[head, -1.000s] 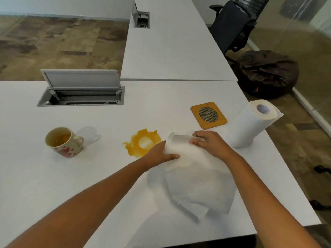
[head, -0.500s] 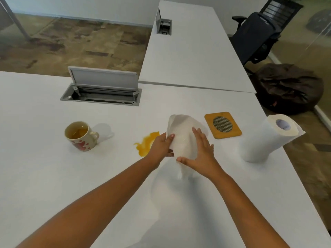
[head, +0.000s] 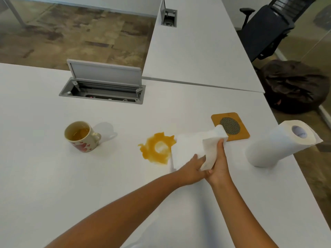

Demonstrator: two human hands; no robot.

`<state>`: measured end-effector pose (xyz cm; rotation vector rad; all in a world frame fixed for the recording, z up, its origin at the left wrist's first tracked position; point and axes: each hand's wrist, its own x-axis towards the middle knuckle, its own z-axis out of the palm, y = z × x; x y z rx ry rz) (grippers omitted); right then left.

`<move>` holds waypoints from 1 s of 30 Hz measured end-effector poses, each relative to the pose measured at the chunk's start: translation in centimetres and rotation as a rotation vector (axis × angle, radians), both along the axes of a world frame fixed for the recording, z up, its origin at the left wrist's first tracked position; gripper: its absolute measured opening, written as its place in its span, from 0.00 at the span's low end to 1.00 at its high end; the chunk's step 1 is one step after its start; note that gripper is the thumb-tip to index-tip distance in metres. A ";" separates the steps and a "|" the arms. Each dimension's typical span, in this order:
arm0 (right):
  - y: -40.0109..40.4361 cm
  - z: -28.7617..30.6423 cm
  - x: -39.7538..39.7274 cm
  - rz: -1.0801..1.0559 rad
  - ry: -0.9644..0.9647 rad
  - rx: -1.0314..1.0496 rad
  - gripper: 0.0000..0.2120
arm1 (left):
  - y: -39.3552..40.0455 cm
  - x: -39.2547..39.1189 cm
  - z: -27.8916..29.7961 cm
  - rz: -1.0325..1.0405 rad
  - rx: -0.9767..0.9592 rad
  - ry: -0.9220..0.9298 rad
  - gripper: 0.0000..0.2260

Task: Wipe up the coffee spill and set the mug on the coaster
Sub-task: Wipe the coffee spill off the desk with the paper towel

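Observation:
An orange-brown coffee spill (head: 157,149) with a pale ring in its middle lies on the white desk (head: 53,185). To its left stands a cream mug (head: 81,136) with red hearts, part full of brown liquid. A folded white paper towel (head: 197,147) lies just right of the spill, its edge touching the puddle. My right hand (head: 219,161) grips the towel's raised right fold. My left hand (head: 192,169) presses the towel's near edge. A wooden coaster (head: 231,127) with a dark mesh disc sits behind the towel, its near corner covered.
A paper towel roll (head: 279,144) stands near the desk's right edge. An open grey cable hatch (head: 103,86) is set into the desk behind the mug. A second desk, a dark office chair (head: 265,27) and a brown beanbag (head: 293,85) lie beyond.
The towel has gone from a loose sheet held up in both hands to a folded pad lowered onto the desk beside the spill. The spill is uncovered again.

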<state>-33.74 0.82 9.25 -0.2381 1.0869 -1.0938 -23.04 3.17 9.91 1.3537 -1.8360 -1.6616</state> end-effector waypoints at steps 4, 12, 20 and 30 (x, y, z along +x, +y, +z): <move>0.0 -0.6 -0.2 -0.025 0.024 0.034 0.17 | -0.4 0.8 -0.3 -0.050 -0.202 0.014 0.26; -1.3 -1.2 -3.0 -0.097 0.513 -0.184 0.21 | 1.2 7.2 -3.9 0.470 -0.236 -0.012 0.08; -1.1 -6.5 -1.6 0.577 1.567 -0.243 0.24 | -0.5 19.0 -9.0 0.592 -0.337 -0.657 0.18; -4.8 -10.1 -1.0 0.748 1.861 -0.106 0.34 | 0.9 24.4 -13.4 0.282 -0.392 -0.943 0.30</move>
